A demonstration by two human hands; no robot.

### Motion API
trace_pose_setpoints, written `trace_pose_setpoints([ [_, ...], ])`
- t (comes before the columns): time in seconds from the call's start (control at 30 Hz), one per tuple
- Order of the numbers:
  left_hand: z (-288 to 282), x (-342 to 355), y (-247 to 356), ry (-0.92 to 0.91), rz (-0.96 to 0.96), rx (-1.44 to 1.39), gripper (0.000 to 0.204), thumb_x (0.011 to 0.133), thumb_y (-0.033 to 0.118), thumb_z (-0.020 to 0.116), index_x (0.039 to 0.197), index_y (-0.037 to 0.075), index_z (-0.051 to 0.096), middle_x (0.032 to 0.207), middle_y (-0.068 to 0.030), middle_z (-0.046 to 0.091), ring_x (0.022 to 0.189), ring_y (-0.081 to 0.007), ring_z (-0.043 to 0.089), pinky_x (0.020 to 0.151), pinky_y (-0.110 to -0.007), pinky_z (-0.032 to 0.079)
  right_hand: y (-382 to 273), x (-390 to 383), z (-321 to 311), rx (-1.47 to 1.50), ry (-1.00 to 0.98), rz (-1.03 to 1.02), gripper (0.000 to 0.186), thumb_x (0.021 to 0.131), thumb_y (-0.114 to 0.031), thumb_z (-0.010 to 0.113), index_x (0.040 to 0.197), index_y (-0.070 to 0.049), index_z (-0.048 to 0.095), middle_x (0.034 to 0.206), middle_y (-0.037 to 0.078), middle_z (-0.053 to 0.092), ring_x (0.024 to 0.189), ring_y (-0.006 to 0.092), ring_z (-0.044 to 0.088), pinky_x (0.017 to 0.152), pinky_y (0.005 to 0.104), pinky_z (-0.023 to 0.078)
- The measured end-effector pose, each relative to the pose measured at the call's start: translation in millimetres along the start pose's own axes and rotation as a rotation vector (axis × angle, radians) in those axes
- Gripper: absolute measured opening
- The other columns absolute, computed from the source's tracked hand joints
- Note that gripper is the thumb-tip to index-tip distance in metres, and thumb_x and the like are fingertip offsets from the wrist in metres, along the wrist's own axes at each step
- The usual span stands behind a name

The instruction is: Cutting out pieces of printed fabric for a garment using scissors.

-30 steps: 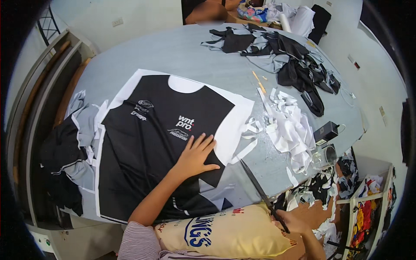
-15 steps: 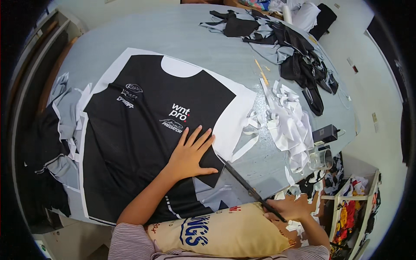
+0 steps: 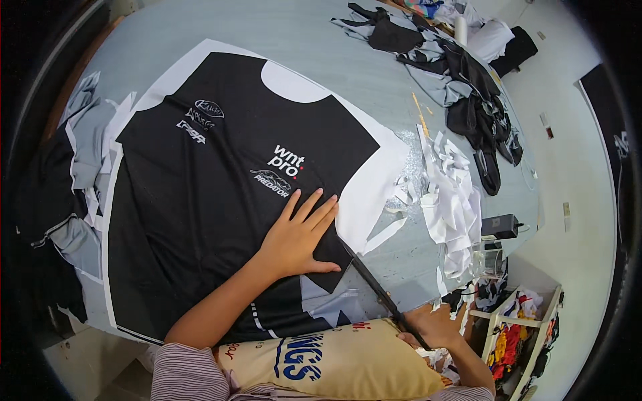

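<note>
Cloth panel (image 3: pixel 207 200), black with white margins, lies spread on the grey table (image 3: pixel 321 50), in front of the person. The left hand (image 3: pixel 301 234) is open and rests flat upon it, with fingers spread. The right hand (image 3: pixel 438 324) is closed around the handles of long dark scissors (image 3: pixel 384 297), whose tip meets the border between black and white. White strips (image 3: pixel 455 207) lie farther right.
</note>
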State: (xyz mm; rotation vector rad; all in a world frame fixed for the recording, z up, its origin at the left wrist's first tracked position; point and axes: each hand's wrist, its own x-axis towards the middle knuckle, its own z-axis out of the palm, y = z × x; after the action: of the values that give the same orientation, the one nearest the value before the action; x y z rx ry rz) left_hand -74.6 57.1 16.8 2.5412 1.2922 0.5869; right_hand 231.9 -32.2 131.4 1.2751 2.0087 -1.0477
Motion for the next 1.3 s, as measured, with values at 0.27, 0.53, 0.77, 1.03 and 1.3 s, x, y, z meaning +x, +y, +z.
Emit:
trace_pose_setpoints([
  [0.27, 2.1, -0.4, -0.7, 0.020, 0.004, -0.016, 0.101, 0.070, 0.071, 0.060, 0.137, -0.001, 0.040, 0.146, -0.0133, 0.035, 0.138, -0.0312, 0.026, 0.113, -0.051, 0.015, 29.5, 7.7, 19.8, 0.252, -0.012, 0.027, 0.056, 0.088, -0.052, 0.056, 0.088, 0.003, 0.053, 0.076, 0.024, 0.056, 0.073, 0.0385, 0.057, 0.065, 0.0437, 0.043],
  [0.53, 3.1, -0.2, -0.6, 0.022, -0.011, -0.009, 0.100, 0.070, 0.072, 0.057, 0.137, -0.001, 0.041, 0.147, -0.0116, 0.036, 0.139, -0.0296, 0.025, 0.114, -0.050, 0.014, 33.3, 4.4, 19.2, 0.225, -0.006, 0.099, 0.060, 0.087, -0.058, 0.054, 0.088, 0.002, 0.055, 0.071, 0.020, 0.056, 0.068, 0.0342, 0.057, 0.061, 0.0419, 0.042],
  [0.77, 3.3, -0.6, -1.1, 0.011, -0.015, -0.016, 0.103, 0.069, 0.073, 0.059, 0.138, -0.001, 0.040, 0.147, -0.0112, 0.035, 0.139, -0.0292, 0.025, 0.114, -0.051, 0.013, 40.3, 6.7, 33.6, 0.282, 0.000, 0.043, 0.055, 0.089, -0.054, 0.054, 0.085, 0.001, 0.055, 0.064, 0.018, 0.054, 0.061, 0.0318, 0.056, 0.057, 0.0405, 0.041],
  [1.03, 3.8, -1.1, -2.5, 0.013, -0.009, -0.017, 0.103, 0.068, 0.072, 0.060, 0.138, -0.001, 0.040, 0.148, -0.0115, 0.034, 0.139, -0.0290, 0.024, 0.114, -0.051, 0.012, 27.2, 5.9, 31.4, 0.306, 0.058, -0.024, 0.050, 0.090, -0.047, 0.056, 0.082, 0.002, 0.056, 0.063, 0.020, 0.054, 0.058, 0.0342, 0.054, 0.055, 0.0412, 0.040],
  [1.3, 4.0, -1.1, -1.2, 0.014, -0.015, -0.014, 0.104, 0.068, 0.072, 0.061, 0.138, -0.001, 0.039, 0.148, -0.0114, 0.034, 0.140, -0.0288, 0.024, 0.114, -0.051, 0.012, 23.5, 3.2, 40.4, 0.316, 0.116, -0.021, 0.043, 0.091, -0.041, 0.056, 0.090, 0.002, 0.058, 0.067, 0.022, 0.056, 0.061, 0.0368, 0.056, 0.057, 0.0427, 0.042],
])
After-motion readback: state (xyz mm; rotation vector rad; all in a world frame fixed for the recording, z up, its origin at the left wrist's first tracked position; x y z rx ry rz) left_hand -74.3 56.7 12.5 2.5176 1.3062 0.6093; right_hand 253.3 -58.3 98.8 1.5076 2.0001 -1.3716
